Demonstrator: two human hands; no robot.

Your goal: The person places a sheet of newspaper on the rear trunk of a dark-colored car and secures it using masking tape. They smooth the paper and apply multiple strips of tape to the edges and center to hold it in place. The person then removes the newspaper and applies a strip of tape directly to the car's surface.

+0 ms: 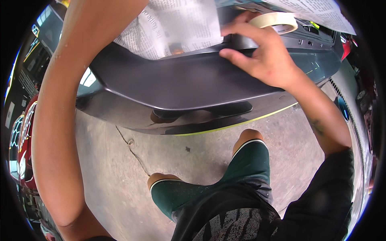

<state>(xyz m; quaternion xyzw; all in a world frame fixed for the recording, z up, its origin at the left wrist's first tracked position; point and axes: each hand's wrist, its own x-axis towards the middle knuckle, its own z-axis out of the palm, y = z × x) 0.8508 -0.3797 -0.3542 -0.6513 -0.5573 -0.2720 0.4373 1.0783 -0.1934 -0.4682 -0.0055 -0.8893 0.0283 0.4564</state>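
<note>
My right hand (265, 54) is over the dark grey car panel (181, 80), near its upper edge. Its thumb and index finger are spread apart at the edge of a newspaper sheet (177, 30). A roll of cream masking tape (277, 20) sits against the hand's other fingers, which curl at its left end and are partly hidden. That printed sheet lies creased along the panel's inner edge. My left arm (60, 132) reaches up past the top of the view, and its hand is out of sight.
A second newspaper sheet (321, 12) hangs at the upper right. Yellow-green tape (237, 125) runs along the bumper's lower edge. A thin cord (136, 156) lies on the concrete floor (108, 172). A red car (28, 140) stands at the far left.
</note>
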